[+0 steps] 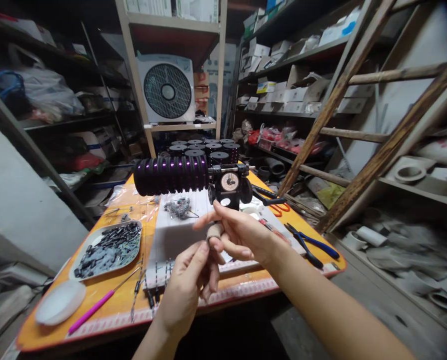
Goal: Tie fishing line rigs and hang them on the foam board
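Both hands raised over worktop's near edge | right hand point(242, 232) pinching tan-wrapped piece point(215, 231) | left hand point(188, 282) curled just below, contents indiscernible | winder point(229, 184) with loaded black spools point(171, 175) behind | tray of small parts point(107, 248) at left edge still full.

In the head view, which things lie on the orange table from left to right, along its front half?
White oval dish → pink-handled tool → tray of small dark parts → left hand → right hand → blue-handled pliers.
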